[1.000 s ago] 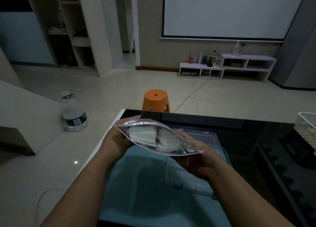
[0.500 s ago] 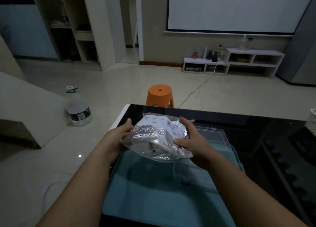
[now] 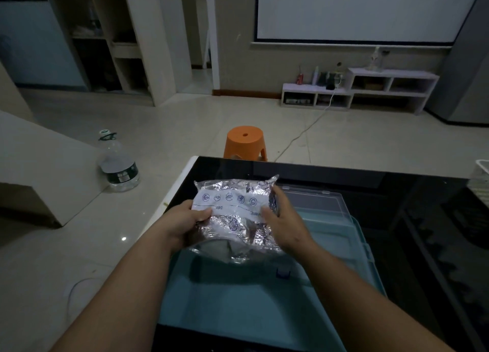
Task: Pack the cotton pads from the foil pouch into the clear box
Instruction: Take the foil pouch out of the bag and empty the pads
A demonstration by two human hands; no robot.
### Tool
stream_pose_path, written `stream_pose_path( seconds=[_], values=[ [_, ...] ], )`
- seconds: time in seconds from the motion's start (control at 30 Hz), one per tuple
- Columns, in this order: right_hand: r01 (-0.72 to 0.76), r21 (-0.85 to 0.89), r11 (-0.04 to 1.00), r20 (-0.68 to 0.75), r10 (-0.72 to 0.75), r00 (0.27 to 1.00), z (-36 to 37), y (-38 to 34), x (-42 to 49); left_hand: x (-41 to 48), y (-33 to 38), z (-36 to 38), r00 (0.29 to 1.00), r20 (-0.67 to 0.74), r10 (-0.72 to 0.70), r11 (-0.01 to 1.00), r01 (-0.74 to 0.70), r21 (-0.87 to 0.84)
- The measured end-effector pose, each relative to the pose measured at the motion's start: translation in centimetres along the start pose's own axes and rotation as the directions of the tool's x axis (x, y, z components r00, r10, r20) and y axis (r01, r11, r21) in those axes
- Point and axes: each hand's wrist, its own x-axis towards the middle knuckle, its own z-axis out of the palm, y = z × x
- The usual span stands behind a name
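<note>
- While both hands grip it, the foil pouch is held over the teal plastic panel, overlapping the near-left corner of the clear box.
- Pouch: crinkled silver foil, bulging, with a white printed band of round blue icons facing up. Pads inside not visible.
- Left hand: thumb on top of the left edge, fingers curled under.
- Right hand: thumb on top, fingers wrapped round the right edge.
- Clear box: rectangular translucent plastic, sitting on the panel.
- Bench: glossy black top.
- Round orange stool on the floor beyond.
</note>
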Motion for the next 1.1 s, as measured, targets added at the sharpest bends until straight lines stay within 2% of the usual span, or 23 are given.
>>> stream_pose_path(
  seconds=[0.07,0.13,0.27,0.37,0.5,0.6,0.97,1.03,1.1],
  values=[
    [-0.084,-0.076,0.994,-0.084,0.078,0.993,-0.3,1.0,0.1,0.2,0.1,-0.1,0.998,-0.046,0.034,0.999,-0.034,-0.005],
    [-0.127,-0.193,0.973,-0.103,0.108,0.989,-1.0,1.8,-0.1,0.4,0.2,-0.2,0.994,-0.09,0.066,0.998,-0.067,-0.014],
    [-0.017,-0.48,0.877,-0.005,0.016,1.0,-1.9,2.5,-0.7,0.5,0.4,-0.6,0.985,-0.151,0.088,0.995,-0.095,-0.041],
    [0.035,-0.576,0.816,0.069,0.005,0.998,-2.2,3.1,-1.0,0.2,0.5,-0.6,0.985,-0.152,0.079,0.993,-0.09,-0.07],
    [0.035,-0.68,0.732,0.116,0.061,0.991,-2.7,3.2,-1.2,-0.2,0.7,-0.3,0.981,-0.172,0.091,0.987,-0.112,-0.114],
    [0.051,-0.707,0.706,0.146,0.074,0.987,-3.0,3.2,-1.0,-0.2,0.7,-0.2,0.976,-0.197,0.095,0.987,-0.119,-0.111],
    [0.058,-0.678,0.733,0.265,0.17,0.949,-4.0,2.6,-0.7,-0.5,0.7,0.4,0.979,-0.162,0.121,0.986,-0.138,-0.095],
    [0.043,-0.636,0.771,0.237,0.142,0.961,-4.3,2.4,-0.7,-0.5,0.8,0.4,0.978,-0.172,0.116,0.984,-0.137,-0.114],
    [0.004,-0.577,0.817,0.118,0.078,0.99,-4.4,2.1,-0.7,-0.3,0.9,0.3,0.976,-0.192,0.105,0.981,-0.133,-0.142]
  ],
)
